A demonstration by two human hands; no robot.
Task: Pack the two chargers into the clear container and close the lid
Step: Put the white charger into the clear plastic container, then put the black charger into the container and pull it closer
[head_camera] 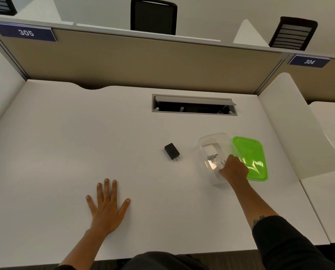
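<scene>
A black charger lies on the white desk, prongs pointing toward me and to the right. To its right stands the clear container without a lid, and a white charger rests inside it. My right hand reaches down into the near part of the container with its fingers curled; the fingertips are hidden, so I cannot tell whether they touch the white charger. The green lid lies flat on the desk against the container's right side. My left hand is spread flat on the desk, well to the left.
An open cable hatch is set into the desk behind the container. A tan partition closes the back. A white side panel stands to the right of the lid. The desk's front edge runs just before my body.
</scene>
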